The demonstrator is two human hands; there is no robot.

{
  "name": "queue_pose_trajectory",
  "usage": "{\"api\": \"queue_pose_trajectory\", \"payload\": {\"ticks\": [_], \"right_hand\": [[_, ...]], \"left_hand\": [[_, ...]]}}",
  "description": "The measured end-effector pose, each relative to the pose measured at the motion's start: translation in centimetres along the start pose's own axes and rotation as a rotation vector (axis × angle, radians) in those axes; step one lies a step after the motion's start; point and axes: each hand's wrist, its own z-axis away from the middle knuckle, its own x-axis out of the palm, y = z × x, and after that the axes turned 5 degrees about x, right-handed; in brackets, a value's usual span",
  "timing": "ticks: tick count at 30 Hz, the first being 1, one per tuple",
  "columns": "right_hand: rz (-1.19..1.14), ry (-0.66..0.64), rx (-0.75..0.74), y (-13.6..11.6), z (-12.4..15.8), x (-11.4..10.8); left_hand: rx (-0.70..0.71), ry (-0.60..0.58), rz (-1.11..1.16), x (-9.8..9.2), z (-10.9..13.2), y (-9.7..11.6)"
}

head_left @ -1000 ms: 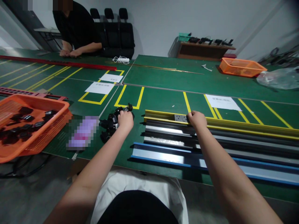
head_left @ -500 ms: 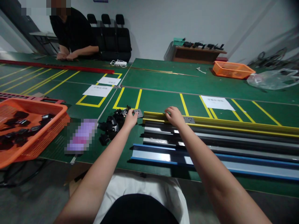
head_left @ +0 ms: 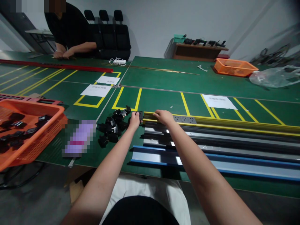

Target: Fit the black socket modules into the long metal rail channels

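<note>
My left hand [head_left: 134, 120] pinches a small dark socket module [head_left: 140, 115] at the left end of a long yellow rail [head_left: 234, 123]. My right hand [head_left: 164, 116] rests curled on top of that rail near its left end. A grey socket module [head_left: 185, 119] sits in the rail a little to the right of my right hand. A pile of black parts [head_left: 112, 126] lies just left of my left hand. Black rails [head_left: 222, 140] and a blue rail [head_left: 222, 162] lie parallel in front of the yellow one.
An orange basket [head_left: 35, 137] with black parts stands at the left edge. Paper sheets [head_left: 96, 90] lie in yellow-taped boxes. Another orange basket [head_left: 233, 67] and a plastic bag [head_left: 274, 76] are far right. A person [head_left: 70, 31] leans on the table's far left.
My left hand left the pile of black parts and brought a module to the rail's left end. My right hand slid left along the yellow rail, away from the grey module.
</note>
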Motion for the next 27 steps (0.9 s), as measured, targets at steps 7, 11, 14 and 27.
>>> {"api": "queue_pose_trajectory", "payload": {"ticks": [7, 11, 14, 27], "right_hand": [[0.003, 0.010, -0.003, 0.0, 0.0, 0.1], [0.007, 0.032, -0.022, 0.1, 0.1, 0.2], [0.002, 0.035, -0.017, 0.1, 0.1, 0.2], [-0.010, 0.048, -0.007, 0.2, -0.1, 0.6]], "left_hand": [[0.018, 0.018, -0.025, 0.4, -0.3, -0.1], [0.018, 0.016, -0.015, 0.3, -0.5, 0.0], [-0.004, 0.002, 0.030, 0.3, -0.5, 0.2], [0.072, -0.097, -0.103, -1.0, -0.4, 1.0]]}}
